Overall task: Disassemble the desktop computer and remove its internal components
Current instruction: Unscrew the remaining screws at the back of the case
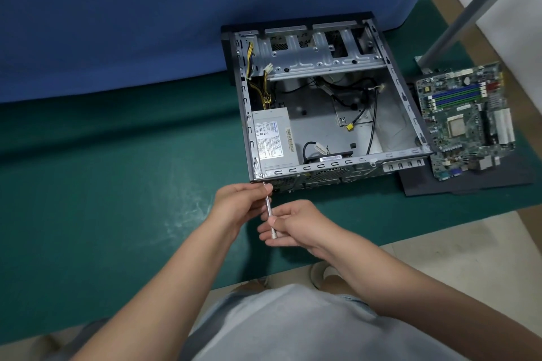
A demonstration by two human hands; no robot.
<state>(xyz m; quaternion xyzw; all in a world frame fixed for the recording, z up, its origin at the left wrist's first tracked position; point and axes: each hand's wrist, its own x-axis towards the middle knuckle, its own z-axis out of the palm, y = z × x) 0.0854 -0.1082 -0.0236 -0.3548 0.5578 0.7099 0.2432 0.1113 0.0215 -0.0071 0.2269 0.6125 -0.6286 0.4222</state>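
Slippage threatens: your left hand point(240, 199) pinches the screwdriver point(269, 208) shaft, your right hand point(296, 223) grips its end; tilt it and the tip skids off the case point(328, 176) corner.

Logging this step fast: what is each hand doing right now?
Left hand: pinches the upper shaft of the screwdriver, near the computer case.
Right hand: grips the screwdriver's lower end.

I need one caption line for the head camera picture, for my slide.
Both hands hold a screwdriver at the open case's rear corner; motherboard already out.
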